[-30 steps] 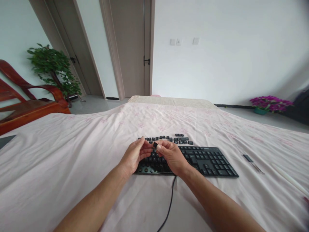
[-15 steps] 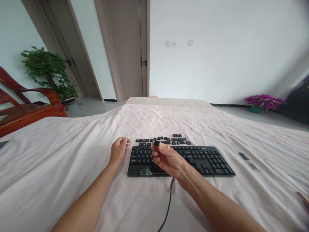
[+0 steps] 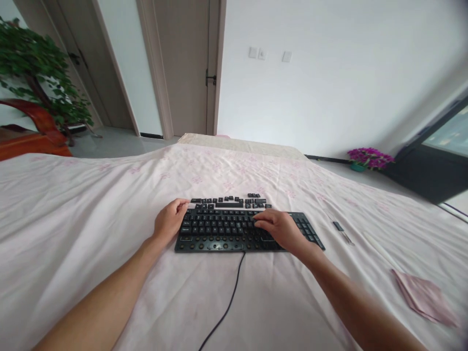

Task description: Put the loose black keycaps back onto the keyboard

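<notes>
A black keyboard (image 3: 234, 228) is lying on a bed (image 3: 91, 204) covered with a pale pink sheet, roughly midway between the bed's left and right edges and nearer the near edge than the far one; its cable (image 3: 226, 304) is trailing from the middle of its near side toward the near edge of the bed. The left hand (image 3: 168, 222) is resting at the keyboard's left end, its fingers curled loosely and touching the far left corner of the frame; they are not gripping anything that can be seen. The right hand (image 3: 280, 229) is lying palm down on the right part of the keyboard, fingers held narrow and pointing left, the tips pressing on the keys near the upper middle rows; whether a keycap is sitting under them cannot be told. A row of loose keycaps (image 3: 234, 200) is lying on the sheet just beyond the keyboard's far side, some touching each other, a few set slightly farther back. To the right of the keyboard, well apart from it, a small dark tool (image 3: 340, 229) is lying on the sheet; nearer the right near corner of the bed a folded pink cloth (image 3: 424, 297) is lying flat. Beyond the bed a door (image 3: 186, 68), a green plant (image 3: 32, 73) and purple flowers (image 3: 369, 158) are showing.
</notes>
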Demonstrator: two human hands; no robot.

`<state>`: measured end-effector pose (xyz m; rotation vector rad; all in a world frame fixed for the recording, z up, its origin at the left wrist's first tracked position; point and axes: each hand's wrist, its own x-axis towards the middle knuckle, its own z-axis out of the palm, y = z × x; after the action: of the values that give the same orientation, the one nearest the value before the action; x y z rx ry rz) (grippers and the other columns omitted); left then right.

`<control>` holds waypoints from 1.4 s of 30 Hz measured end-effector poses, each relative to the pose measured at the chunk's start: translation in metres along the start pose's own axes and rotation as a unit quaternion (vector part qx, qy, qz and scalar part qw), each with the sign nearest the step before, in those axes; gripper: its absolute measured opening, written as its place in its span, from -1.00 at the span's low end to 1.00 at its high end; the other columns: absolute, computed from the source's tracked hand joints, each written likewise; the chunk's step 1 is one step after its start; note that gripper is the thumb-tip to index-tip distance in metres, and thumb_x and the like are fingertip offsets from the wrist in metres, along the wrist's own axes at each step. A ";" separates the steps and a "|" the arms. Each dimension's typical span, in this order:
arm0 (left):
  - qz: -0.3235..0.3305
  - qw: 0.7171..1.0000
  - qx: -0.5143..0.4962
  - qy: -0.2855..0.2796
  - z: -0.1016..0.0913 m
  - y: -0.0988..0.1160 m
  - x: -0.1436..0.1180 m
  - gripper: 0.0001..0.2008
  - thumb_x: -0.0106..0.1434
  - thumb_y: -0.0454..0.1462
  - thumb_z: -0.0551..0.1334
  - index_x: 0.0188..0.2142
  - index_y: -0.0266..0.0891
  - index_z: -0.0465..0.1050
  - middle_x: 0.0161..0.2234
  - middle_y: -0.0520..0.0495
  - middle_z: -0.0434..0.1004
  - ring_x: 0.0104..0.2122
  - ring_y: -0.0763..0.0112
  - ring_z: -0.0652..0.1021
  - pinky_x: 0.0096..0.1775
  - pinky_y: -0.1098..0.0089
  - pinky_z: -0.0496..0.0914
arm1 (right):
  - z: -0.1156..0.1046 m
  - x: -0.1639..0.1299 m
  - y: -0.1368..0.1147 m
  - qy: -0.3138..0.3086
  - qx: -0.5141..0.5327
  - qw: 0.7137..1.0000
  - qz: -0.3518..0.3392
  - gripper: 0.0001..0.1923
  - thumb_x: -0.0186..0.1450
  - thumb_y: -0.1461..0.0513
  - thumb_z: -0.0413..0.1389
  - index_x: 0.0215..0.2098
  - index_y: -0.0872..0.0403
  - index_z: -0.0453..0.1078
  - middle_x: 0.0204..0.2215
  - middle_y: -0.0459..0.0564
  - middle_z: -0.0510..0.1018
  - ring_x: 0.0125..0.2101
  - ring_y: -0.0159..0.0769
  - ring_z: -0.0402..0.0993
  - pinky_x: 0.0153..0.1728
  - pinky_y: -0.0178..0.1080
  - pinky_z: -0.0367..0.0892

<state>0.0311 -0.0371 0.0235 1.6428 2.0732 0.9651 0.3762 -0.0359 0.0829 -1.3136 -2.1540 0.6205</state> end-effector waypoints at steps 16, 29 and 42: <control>0.027 0.999 0.029 -0.008 -0.002 0.004 -0.002 -0.66 0.35 -0.09 0.03 -0.15 -0.05 0.56 -0.08 0.03 0.63 -0.11 0.28 0.57 -0.20 0.40 0.34 | 0.027 -0.014 -0.023 -0.039 -0.363 0.922 -0.132 -0.86 0.38 0.25 0.12 -0.20 0.00 0.54 -0.36 -0.05 0.53 -0.32 -0.30 0.43 -0.36 -0.28 0.20; 0.041 0.999 0.022 -0.005 0.000 0.001 -0.002 -0.67 0.34 -0.12 0.03 -0.19 -0.06 0.57 -0.10 0.03 0.63 -0.13 0.28 0.57 -0.19 0.38 0.34 | 0.031 -0.011 -0.039 -0.091 -0.437 0.882 -0.155 -0.85 0.36 0.37 0.08 -0.27 0.08 0.49 -0.36 0.00 0.53 -0.35 -0.23 0.40 -0.39 -0.19 0.13; 0.043 0.998 0.043 -0.008 -0.001 0.001 -0.002 -0.68 0.35 -0.11 0.03 -0.21 -0.07 0.56 -0.12 0.05 0.64 -0.17 0.31 0.57 -0.26 0.41 0.30 | 0.034 -0.008 -0.061 -0.144 -0.476 0.858 -0.124 -0.79 0.28 0.45 0.08 -0.31 0.10 0.51 -0.30 0.05 0.55 -0.31 -0.17 0.46 -0.37 -0.16 0.19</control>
<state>0.0323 -0.0389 0.0246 1.7894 2.0768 0.8978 0.3168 -0.0722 0.0940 -1.3777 -2.9794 -0.4864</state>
